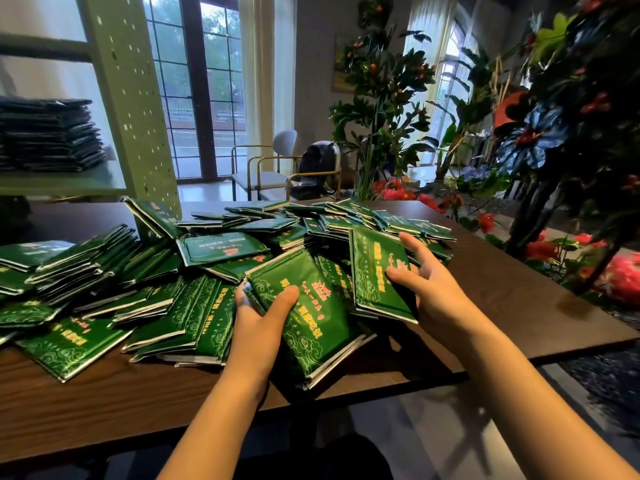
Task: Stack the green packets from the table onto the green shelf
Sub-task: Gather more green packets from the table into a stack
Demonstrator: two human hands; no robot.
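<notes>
Gold-frame chair (263,180) w/ black backpack (317,166) beside, leafy plant (381,81) w/ red fruit, red flowers (623,277) rt, tall windows (201,81) bkgd

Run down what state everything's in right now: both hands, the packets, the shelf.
left hand, grips a bundle of packets at the table edge
right hand, holds a single packet tilted up
loose packets, heaped untidily on the table
shelf stack, piled flat on the green shelf
</notes>
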